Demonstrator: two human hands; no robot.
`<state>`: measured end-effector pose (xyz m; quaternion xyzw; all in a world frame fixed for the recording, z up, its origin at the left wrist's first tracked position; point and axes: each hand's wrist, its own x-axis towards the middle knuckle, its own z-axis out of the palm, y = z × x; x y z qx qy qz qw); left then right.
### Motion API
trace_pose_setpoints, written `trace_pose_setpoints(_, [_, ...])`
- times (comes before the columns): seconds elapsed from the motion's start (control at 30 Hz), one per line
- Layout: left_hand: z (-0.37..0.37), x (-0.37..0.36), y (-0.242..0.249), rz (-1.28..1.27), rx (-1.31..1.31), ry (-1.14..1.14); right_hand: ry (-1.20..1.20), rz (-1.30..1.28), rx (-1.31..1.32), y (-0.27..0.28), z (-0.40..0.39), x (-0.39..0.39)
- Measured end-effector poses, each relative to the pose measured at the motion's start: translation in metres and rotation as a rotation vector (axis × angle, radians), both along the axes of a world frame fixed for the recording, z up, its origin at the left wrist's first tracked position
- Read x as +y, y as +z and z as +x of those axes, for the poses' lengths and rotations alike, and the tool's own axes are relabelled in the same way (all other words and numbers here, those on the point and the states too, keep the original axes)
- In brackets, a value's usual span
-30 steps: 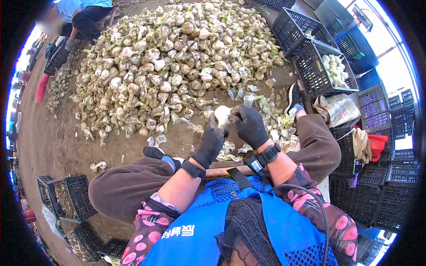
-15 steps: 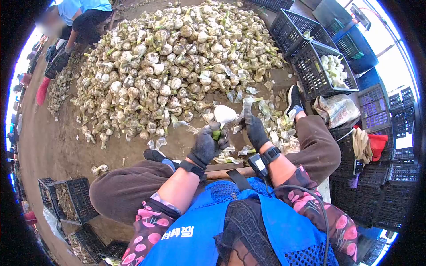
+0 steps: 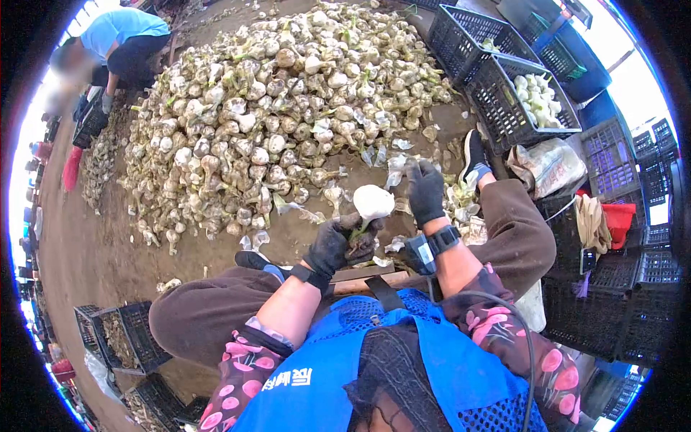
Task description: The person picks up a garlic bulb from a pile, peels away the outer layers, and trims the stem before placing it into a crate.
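A white, peeled-looking garlic bulb is held up by its green stem in my left hand. The fingers of that dark-gloved hand are wrapped round the stem below the bulb. My right hand, also gloved, is raised to the right of the bulb and does not touch it. Its fingers point forward, slightly apart, with nothing visible in them. Pale garlic skin shows just left of the right fingertips. Beyond my hands lies a large heap of unpeeled garlic.
Black crates stand at the right, one holding white garlic bulbs. A sack lies near my right foot. More crates are at the lower left. A person in blue bends over at the far left.
My right hand has moved right and slightly forward, apart from the pale skin it was at. The left hand has shifted slightly, tilting the bulb more upright. The person in blue has moved a little.
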<state>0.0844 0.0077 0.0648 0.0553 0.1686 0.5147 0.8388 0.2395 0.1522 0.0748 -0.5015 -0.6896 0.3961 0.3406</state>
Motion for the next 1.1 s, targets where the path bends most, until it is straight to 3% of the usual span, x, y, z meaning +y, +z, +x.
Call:
trace_pose_setpoints(0.07, [0.001,0.0,0.002,-0.14,0.038,0.051,-0.058,0.043,0.096,0.012,0.005,-0.007])
trace_pose_setpoints(0.1, [-0.003,0.002,0.0,-0.066,-0.064,0.018,0.014,-0.175,0.374,0.019,0.006,-0.016])
trace_pose_setpoints(0.13, [-0.004,0.005,-0.001,0.01,-0.167,-0.015,0.124,-0.203,0.504,0.015,0.005,-0.02])
trace_pose_setpoints(0.2, [-0.003,0.011,-0.003,-0.024,-0.187,-0.003,0.306,0.008,0.381,0.021,0.001,-0.036])
trace_pose_setpoints(0.23, [-0.002,0.012,-0.004,-0.056,-0.155,-0.01,0.354,0.39,0.205,0.03,-0.002,-0.037])
trace_pose_setpoints(0.33, [0.001,0.01,-0.006,-0.138,-0.05,-0.029,0.36,0.395,0.075,0.03,0.001,-0.03])
trace_pose_setpoints(0.37, [0.002,0.01,-0.005,-0.183,0.024,-0.037,0.337,0.213,0.13,0.029,0.004,-0.026])
trace_pose_setpoints(0.5, [0.009,0.01,-0.001,-0.046,-0.14,-0.11,0.057,0.014,-0.004,0.02,-0.005,-0.025])
trace_pose_setpoints(0.57, [0.016,0.011,0.002,-0.045,-0.106,-0.078,0.048,0.061,0.033,-0.004,0.002,-0.021])
trace_pose_setpoints(0.6, [0.017,0.012,0.004,-0.036,-0.078,-0.028,0.056,0.114,0.062,-0.015,0.005,-0.018])
trace_pose_setpoints(0.63, [0.017,0.013,0.003,-0.036,-0.077,-0.03,0.143,0.333,0.073,-0.025,0.008,-0.013])
trace_pose_setpoints(0.67, [0.017,0.013,0.0,-0.082,-0.127,-0.074,0.146,0.332,0.072,-0.015,0.007,-0.019])
trace_pose_setpoints(0.73, [0.018,0.013,-0.003,-0.131,-0.185,-0.109,0.419,-0.072,0.326,0.017,0.004,-0.037])
trace_pose_setpoints(0.8, [0.021,0.016,-0.002,-0.215,0.105,-0.075,0.429,-0.004,0.184,0.017,0.009,-0.034])
trace_pose_setpoints(0.83, [0.023,0.016,-0.009,-0.097,0.363,-0.011,0.411,-0.001,0.142,0.014,0.01,-0.033])
trace_pose_setpoints(0.87, [0.028,0.017,-0.005,-0.103,0.36,-0.013,0.395,-0.002,0.099,0.015,0.01,-0.033])
trace_pose_setpoints(0.9, [0.033,0.02,0.0,-0.005,0.567,0.053,0.476,0.315,0.017,0.017,0.009,-0.033])
trace_pose_setpoints(0.93, [0.036,0.02,0.003,0.093,0.773,0.123,0.482,0.307,0.012,0.017,0.008,-0.036])
trace_pose_setpoints(0.97, [0.032,0.02,-0.005,0.085,0.883,0.034,0.463,0.312,-0.033,0.018,0.007,-0.039])
trace_pose_setpoints(1.0, [0.033,0.017,-0.012,0.075,0.877,0.04,0.445,0.318,-0.076,0.017,0.006,-0.041])
trace_pose_setpoints(1.07, [0.036,0.011,-0.018,0.282,1.321,-0.028,0.424,0.157,-0.171,0.002,0.002,-0.034])
trace_pose_setpoints(1.1, [0.04,0.009,-0.024,0.242,1.279,0.008,0.496,0.162,-0.267,-0.001,0.002,-0.027])
